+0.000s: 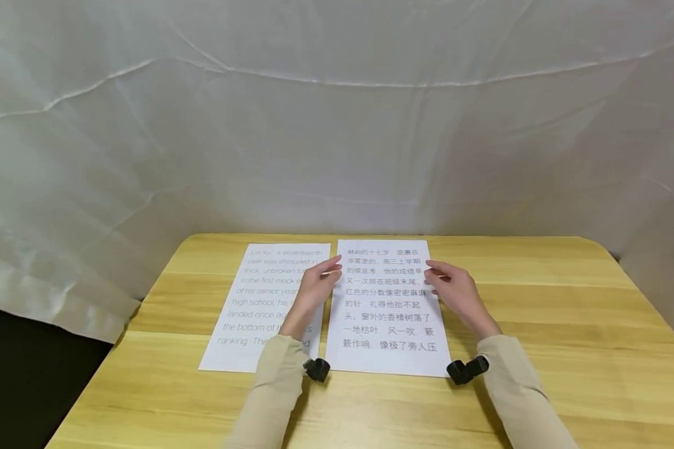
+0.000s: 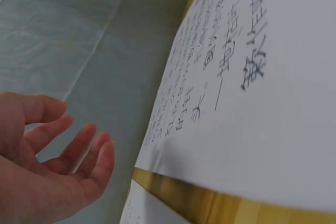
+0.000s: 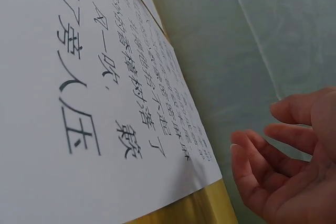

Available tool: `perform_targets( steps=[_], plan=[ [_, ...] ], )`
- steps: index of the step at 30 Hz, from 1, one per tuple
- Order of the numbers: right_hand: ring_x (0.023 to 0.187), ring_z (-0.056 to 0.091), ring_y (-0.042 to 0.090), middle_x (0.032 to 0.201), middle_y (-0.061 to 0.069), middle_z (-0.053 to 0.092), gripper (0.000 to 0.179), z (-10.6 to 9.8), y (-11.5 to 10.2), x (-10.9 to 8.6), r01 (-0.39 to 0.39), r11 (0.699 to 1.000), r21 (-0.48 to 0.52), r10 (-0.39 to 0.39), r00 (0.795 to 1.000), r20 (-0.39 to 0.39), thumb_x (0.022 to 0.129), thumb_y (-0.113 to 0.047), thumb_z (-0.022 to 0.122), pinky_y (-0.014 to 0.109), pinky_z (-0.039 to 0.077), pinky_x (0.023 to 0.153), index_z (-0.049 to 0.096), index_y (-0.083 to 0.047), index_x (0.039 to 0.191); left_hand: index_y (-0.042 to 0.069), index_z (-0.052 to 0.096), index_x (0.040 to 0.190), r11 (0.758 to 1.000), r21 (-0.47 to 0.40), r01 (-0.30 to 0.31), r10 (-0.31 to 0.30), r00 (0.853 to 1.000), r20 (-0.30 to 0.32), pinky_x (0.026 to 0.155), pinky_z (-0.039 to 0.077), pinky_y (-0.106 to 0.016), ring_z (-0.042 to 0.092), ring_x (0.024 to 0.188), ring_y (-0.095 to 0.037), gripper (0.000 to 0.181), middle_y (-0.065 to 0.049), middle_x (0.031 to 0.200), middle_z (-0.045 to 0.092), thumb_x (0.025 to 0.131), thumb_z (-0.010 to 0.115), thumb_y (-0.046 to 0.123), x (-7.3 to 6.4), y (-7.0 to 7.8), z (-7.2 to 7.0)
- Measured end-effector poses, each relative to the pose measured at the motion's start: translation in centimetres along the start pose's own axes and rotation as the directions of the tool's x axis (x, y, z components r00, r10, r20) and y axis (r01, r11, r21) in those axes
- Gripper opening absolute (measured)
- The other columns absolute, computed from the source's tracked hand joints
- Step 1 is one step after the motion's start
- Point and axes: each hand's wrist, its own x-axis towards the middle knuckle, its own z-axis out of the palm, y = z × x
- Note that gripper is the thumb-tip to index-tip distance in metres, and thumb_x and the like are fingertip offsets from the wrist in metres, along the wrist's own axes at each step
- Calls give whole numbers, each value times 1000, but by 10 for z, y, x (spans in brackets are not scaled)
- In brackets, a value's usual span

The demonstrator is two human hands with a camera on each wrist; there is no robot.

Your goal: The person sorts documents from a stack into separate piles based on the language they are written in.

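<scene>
While left hand (image 1: 313, 292) and right hand (image 1: 459, 294) hover loose, empty, beside Chinese-text sheet (image 1: 385, 308), light even touch should avoid creases.

A white sheet of Chinese text (image 1: 386, 310) is lying face up on the table (image 1: 561, 330), its dark characters running in horizontal rows and its long sides pointing away from the person. Just beside it on the left, a white sheet of English text (image 1: 258, 305) is lying face up, the same way round. A narrow strip of wood is separating the two. Part of the English wording is being obscured.
</scene>
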Motion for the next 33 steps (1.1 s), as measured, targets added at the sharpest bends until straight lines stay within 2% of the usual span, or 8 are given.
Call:
perform_targets(
  steps=[3, 8, 12, 15, 19, 26, 30, 33],
  plan=[
    [98, 60, 28, 115, 18, 59, 47, -2, 3, -2, -18, 1000, 25, 18, 1000, -9, 99, -23, 54, 22, 54, 76, 50, 3, 138, 6, 54, 137, 1000, -11, 17, -17, 1000, -26, 90, 50, -33, 58, 109, -25, 42, -11, 122, 61, 95, 57, 10, 1, 0, 4],
    [101, 57, 30, 119, 21, 57, 48, -7, 3, -6, -68, 993, 95, 67, 998, 19, 100, -22, 54, 29, 54, 84, 46, 4, 140, 0, 57, 131, 1000, 1, 30, -30, 999, -43, 88, 51, -32, 58, 108, -25, 38, -13, 122, 62, 95, 57, 9, -1, -5, 6],
    [101, 59, 27, 119, 20, 58, 49, -8, 1, -9, -69, 991, 114, 66, 998, 24, 100, -26, 54, 27, 54, 82, 47, 2, 140, 0, 58, 130, 999, 24, 29, -28, 998, -62, 84, 52, -33, 58, 106, -25, 37, -12, 120, 62, 94, 56, 6, -3, -9, 5],
    [101, 59, 25, 118, 20, 58, 49, -8, 0, -9, -59, 993, 103, 57, 998, 24, 100, -26, 54, 24, 53, 82, 47, 2, 140, 0, 58, 130, 999, 46, 21, -18, 997, -69, 83, 52, -32, 58, 104, -24, 37, -11, 119, 62, 93, 56, 4, -4, -11, 4],
    [100, 59, 27, 115, 20, 59, 46, -8, 3, -7, -66, 995, 72, 65, 998, 19, 100, -21, 53, 26, 54, 82, 48, 4, 138, 2, 58, 131, 997, 77, 9, -5, 999, -44, 86, 51, -32, 56, 106, -25, 41, -11, 121, 61, 90, 60, 3, -5, -14, 5],
    [102, 58, 31, 116, 23, 57, 45, -9, 9, -3, -73, 997, 30, 71, 996, 56, 100, -17, 53, 30, 54, 83, 47, 5, 139, 4, 59, 131, 990, 138, 27, -20, 999, -47, 86, 50, -33, 56, 106, -23, 43, -9, 121, 62, 89, 66, 10, -5, -20, 5],
    [98, 58, 30, 116, 23, 58, 46, -8, 15, 0, -73, 997, -16, 73, 995, 64, 99, -16, 54, 29, 54, 79, 47, 6, 139, 2, 60, 129, 986, 168, 26, -16, 998, -64, 87, 50, -34, 57, 105, -25, 41, -11, 119, 62, 89, 66, 9, -4, -22, 5],
    [95, 58, 28, 114, 23, 59, 46, -7, 19, 1, -65, 996, -63, 70, 995, 71, 97, -14, 55, 28, 53, 75, 47, 7, 138, 2, 60, 129, 979, 198, 40, -29, 998, -54, 87, 49, -34, 56, 104, -25, 41, -12, 119, 62, 89, 65, 10, -4, -23, 5]
  ],
)
